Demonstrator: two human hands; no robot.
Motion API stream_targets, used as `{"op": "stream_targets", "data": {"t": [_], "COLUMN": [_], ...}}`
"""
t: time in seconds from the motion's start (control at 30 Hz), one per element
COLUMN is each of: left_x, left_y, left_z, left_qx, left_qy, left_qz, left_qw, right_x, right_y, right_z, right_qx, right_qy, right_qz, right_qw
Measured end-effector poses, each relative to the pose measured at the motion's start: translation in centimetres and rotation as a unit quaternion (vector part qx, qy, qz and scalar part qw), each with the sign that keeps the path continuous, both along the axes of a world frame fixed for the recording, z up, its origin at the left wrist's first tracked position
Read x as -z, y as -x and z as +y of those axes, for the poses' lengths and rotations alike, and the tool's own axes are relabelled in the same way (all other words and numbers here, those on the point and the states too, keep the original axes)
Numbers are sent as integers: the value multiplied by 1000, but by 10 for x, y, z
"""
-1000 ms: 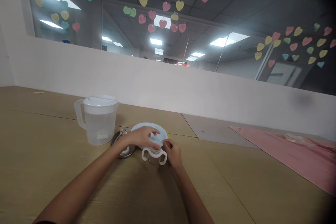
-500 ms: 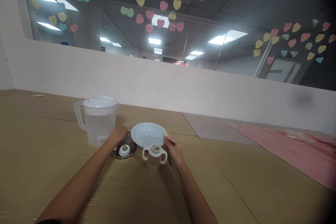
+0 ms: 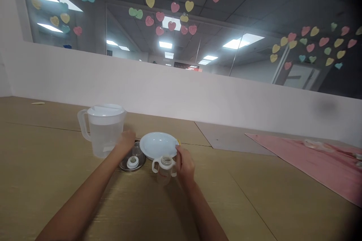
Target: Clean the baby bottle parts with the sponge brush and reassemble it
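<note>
A small clear baby bottle [image 3: 163,171] with two white handles stands open-topped on the wooden table [image 3: 56,165]. My right hand [image 3: 185,163] is closed round its right handle. Just behind it lies a white plate [image 3: 157,144]. To the left, a small round metal tray [image 3: 124,165] holds a white ring cap [image 3: 132,162] and a clear dome cap [image 3: 137,149]. My left hand [image 3: 126,140] hovers with curled fingers at the tray's back edge, between the dome cap and a translucent lidded pitcher [image 3: 102,130] of water. I cannot see what the fingers hold.
A pink cloth [image 3: 308,162] lies on the table at the right, with a grey mat [image 3: 226,139] beside it. A low white partition [image 3: 198,94] runs along the table's far edge. Paper hearts hang on the glass above it.
My left hand left the white plate and moved left to the metal tray, beside the pitcher. My right hand slid from the plate's rim down onto the bottle's right handle.
</note>
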State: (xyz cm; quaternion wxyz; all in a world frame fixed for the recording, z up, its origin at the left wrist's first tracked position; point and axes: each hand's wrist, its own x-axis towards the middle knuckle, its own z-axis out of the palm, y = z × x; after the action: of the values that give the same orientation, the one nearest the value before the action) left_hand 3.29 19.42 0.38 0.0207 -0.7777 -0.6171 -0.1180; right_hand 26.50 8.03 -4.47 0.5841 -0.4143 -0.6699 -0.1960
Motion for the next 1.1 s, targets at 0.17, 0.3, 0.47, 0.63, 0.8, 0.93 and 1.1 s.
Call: {"op": "stream_targets", "data": {"t": [0.17, 0.3, 0.47, 0.63, 0.8, 0.93, 1.1], "left_x": [-37, -60, -61, -52, -48, -48, -47], "left_y": [-2, -10, -29, -37, -34, -34, -35], "left_z": [-21, -40, -50, -47, -41, -39, -41], "left_qx": [-34, 13, 131, 189, 187, 177, 188], "left_qy": [-45, -84, -108, -103, -105, -101, -107], "left_qz": [26, 11, -47, -107, -117, -107, -115], "left_qw": [998, 996, 984, 971, 970, 973, 969], "right_x": [-7, -20, -30, -32, -35, -35, -34], "right_y": [4, 16, 37, 43, 45, 46, 45], "right_z": [-13, -32, -50, -51, -51, -52, -50], "right_qx": [-6, -8, -53, -56, -57, -59, -66], "right_qy": [-148, -208, -251, -256, -264, -257, -240], "right_qz": [-119, -215, -297, -284, -279, -276, -260], "right_qw": [982, 954, 920, 922, 922, 924, 933]}}
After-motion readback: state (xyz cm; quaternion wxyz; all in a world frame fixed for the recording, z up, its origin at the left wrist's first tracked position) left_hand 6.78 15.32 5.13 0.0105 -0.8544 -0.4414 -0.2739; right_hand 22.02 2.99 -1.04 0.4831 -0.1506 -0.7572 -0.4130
